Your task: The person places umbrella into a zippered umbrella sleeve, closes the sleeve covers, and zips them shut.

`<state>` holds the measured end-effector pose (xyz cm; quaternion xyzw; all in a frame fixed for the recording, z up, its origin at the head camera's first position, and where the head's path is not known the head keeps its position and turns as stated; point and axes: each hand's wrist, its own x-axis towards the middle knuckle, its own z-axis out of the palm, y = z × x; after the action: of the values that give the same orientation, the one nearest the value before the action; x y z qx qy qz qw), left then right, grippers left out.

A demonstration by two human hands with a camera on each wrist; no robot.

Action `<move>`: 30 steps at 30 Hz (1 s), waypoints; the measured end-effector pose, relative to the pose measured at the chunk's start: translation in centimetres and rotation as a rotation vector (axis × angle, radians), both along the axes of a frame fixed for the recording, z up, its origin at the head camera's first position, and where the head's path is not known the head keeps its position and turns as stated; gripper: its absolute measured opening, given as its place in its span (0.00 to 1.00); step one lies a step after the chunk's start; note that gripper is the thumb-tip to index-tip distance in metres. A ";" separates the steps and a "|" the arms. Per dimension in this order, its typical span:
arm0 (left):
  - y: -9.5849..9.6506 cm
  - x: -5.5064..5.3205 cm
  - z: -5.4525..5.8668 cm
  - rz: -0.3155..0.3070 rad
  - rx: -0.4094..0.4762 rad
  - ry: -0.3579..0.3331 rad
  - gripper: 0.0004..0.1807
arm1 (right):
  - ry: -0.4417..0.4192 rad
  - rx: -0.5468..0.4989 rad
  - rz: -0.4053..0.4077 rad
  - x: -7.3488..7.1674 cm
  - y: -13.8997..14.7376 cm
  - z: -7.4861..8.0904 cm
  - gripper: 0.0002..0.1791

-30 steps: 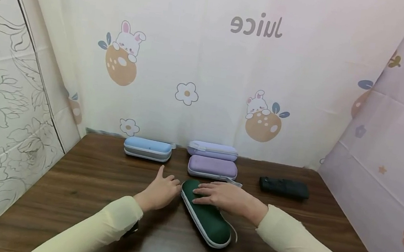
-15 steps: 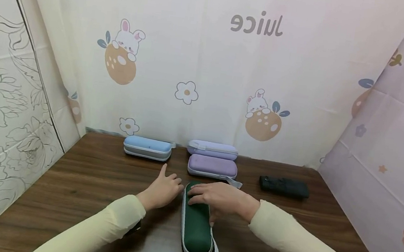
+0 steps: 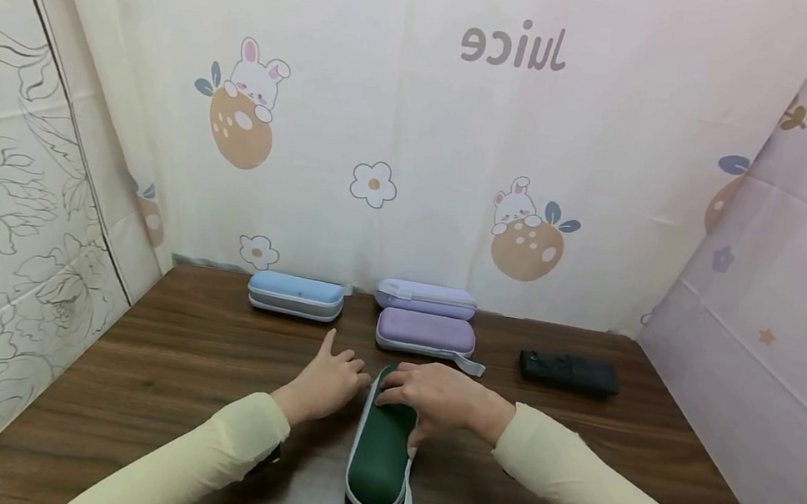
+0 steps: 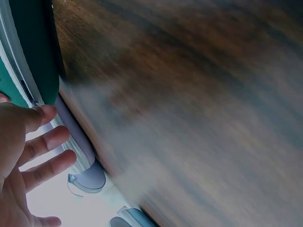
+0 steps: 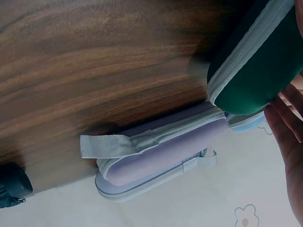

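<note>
A long dark-green zip case (image 3: 380, 459) with a pale zip band and a wrist strap lies on the table between the hands, its long side pointing away from me. My right hand (image 3: 431, 394) holds its far part, fingers over the lid and thumb against the right side. The left hand (image 3: 325, 381) is at the case's far left side, fingers loosely extended. In the left wrist view, one fingertip of the left hand (image 4: 28, 151) touches the zip edge of the green case (image 4: 40, 56). The right wrist view shows the green case's rounded end (image 5: 255, 85).
Behind stand a purple case (image 3: 426, 332) and a lilac case (image 3: 428, 299), one in front of the other. A blue and grey case (image 3: 296, 296) sits to the left. On the right lies a black folded umbrella-like item (image 3: 568, 372). A printed curtain (image 3: 301, 223) closes off the back.
The green case has turned, its near end swinging left with the strap. My right hand's thumb now shows against the case's right side. The left hand has moved slightly right.
</note>
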<state>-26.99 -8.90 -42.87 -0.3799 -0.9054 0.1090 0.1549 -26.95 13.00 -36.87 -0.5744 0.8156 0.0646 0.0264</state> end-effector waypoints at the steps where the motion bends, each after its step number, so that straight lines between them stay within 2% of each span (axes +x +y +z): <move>1: 0.0 0.0 0.0 -0.001 -0.001 -0.001 0.05 | 0.003 -0.004 -0.003 0.0 0.0 0.0 0.40; 7: 0.1 0.2 0.1 -0.010 -0.004 0.019 0.04 | 0.017 -0.010 0.003 -0.1 0.0 -0.1 0.37; 12: -0.1 0.5 -0.2 -0.037 -0.022 0.034 0.06 | 0.122 -0.030 0.038 -0.1 -0.4 -0.4 0.36; 15: -0.3 0.6 -0.2 -0.038 -0.049 0.042 0.08 | 0.179 -0.038 0.029 -0.1 -0.5 -0.6 0.36; 19: -0.5 0.7 -0.2 -0.021 -0.086 0.029 0.09 | 0.189 -0.041 -0.026 0.0 -0.4 -0.8 0.36; 24: -1.0 0.7 -0.3 -0.018 -0.088 -0.007 0.10 | 0.190 -0.041 -0.121 0.1 0.1 -1.2 0.36; 30: -2.1 0.7 -0.4 -0.010 -0.086 0.020 0.10 | 0.209 -0.088 -0.220 0.5 1.0 -1.5 0.34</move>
<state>-26.26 -10.98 -43.24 -0.3899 -0.8963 0.1510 0.1480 -26.46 14.00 -38.39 -0.4724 0.8739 0.0851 -0.0770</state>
